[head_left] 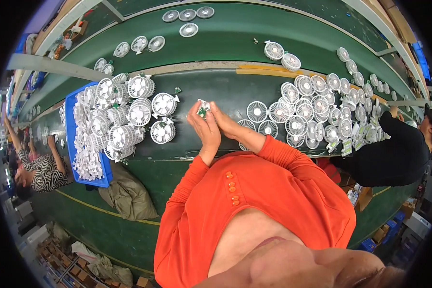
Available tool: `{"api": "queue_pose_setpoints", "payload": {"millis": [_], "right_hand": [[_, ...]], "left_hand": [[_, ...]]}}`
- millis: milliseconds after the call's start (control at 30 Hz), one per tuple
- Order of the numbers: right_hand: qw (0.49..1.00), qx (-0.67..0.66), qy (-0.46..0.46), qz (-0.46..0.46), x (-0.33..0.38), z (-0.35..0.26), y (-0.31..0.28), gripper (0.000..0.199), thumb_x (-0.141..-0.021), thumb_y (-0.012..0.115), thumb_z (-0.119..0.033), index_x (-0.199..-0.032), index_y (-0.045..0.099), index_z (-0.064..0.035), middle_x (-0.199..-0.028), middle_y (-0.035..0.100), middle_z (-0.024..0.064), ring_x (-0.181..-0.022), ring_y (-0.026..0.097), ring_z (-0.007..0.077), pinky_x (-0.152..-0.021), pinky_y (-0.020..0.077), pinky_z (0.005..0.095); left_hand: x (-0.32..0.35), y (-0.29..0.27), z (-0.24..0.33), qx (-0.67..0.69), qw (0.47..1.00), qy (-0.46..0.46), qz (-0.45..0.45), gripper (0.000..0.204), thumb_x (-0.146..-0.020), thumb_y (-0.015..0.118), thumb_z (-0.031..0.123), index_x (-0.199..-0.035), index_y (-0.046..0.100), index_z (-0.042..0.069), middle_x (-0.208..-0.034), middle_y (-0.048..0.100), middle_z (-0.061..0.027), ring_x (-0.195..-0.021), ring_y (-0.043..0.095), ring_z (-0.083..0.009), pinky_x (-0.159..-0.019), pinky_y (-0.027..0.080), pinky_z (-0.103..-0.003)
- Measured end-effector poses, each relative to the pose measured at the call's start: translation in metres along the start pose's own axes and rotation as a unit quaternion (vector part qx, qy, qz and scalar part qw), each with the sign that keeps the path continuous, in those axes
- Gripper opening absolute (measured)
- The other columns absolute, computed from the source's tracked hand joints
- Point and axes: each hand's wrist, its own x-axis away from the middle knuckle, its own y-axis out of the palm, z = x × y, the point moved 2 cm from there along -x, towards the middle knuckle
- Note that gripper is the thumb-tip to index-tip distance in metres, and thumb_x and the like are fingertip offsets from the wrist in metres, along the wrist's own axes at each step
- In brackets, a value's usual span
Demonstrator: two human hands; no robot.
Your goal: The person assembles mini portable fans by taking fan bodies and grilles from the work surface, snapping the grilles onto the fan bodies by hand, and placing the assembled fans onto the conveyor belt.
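In front of my chest, my left hand point(205, 132) and my right hand point(227, 126) come together, palms facing each other. Between their fingertips they grip a small white plastic part with a green circuit board point(203, 110); fingers cover much of it. To the left of the hands lie two white fan housings with blades showing, one point(163, 104) farther off and one point(162, 132) nearer. A small green board point(178, 90) rests beside the farther one. Round white fan grilles, such as this one point(257, 111), spread out to the right of my hands.
A blue bin point(72, 137) at the left is heaped with small white parts, with stacked fan housings point(122, 137) at its side. Beyond the table point(201, 79) runs a green conveyor point(225, 45) carrying grilles. A person in black point(393, 151) works at the right, another point(48, 173) at the left.
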Motion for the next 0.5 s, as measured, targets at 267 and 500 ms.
{"api": "queue_pose_setpoints", "payload": {"millis": [267, 500], "right_hand": [[0.979, -0.180, 0.087, 0.031, -0.038, 0.004, -0.022, 0.042, -0.096, 0.039, -0.048, -0.105, 0.056, -0.0109, -0.094, 0.060, 0.0009, -0.084, 0.056, 0.0119, -0.076, 0.0472, 0.0284], [0.932, 0.307, -0.101, 0.164, -0.130, -0.058, -0.139, 0.044, -0.088, 0.058, -0.035, -0.116, 0.054, -0.0020, -0.105, 0.061, 0.0130, -0.094, 0.059, 0.0208, -0.081, 0.0463, 0.0301]], "left_hand": [[-0.026, 0.021, -0.016, -0.019, 0.997, 0.069, -0.019, 0.044, -0.087, 0.052, 0.019, -0.125, 0.041, 0.000, -0.120, 0.047, -0.0199, -0.110, 0.041, -0.0358, -0.097, 0.030, -0.044], [-0.103, 0.044, -0.073, -0.089, 0.982, 0.121, -0.114, 0.052, -0.084, 0.060, 0.020, -0.128, 0.040, 0.002, -0.130, 0.043, -0.0188, -0.121, 0.037, -0.0379, -0.103, 0.029, -0.046]]}}
